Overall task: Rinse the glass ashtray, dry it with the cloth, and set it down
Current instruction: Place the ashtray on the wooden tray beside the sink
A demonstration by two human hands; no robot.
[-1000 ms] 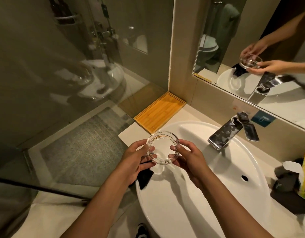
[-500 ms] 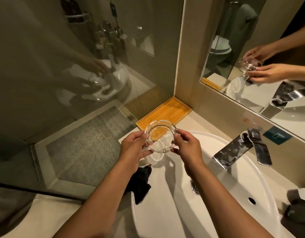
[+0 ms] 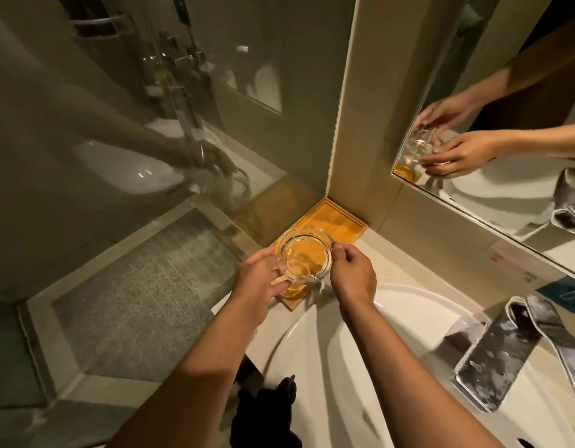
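Glass ashtray (image 3: 304, 257) gripped between left hand (image 3: 260, 284) and right hand (image 3: 353, 275) over wooden tray (image 3: 331, 225); no legible writing.

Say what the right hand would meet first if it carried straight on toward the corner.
The right hand, gripping the ashtray, points over the wooden tray; past it, probably the corner wall, though depth is unclear.

Both forearms reach forward, bare to the elbow, converging ahead. The left hand (image 3: 258, 281) curls with fingers pinched at one side of the glass ashtray (image 3: 304, 257). The right hand (image 3: 352, 275) grips the opposite side, knuckles up.
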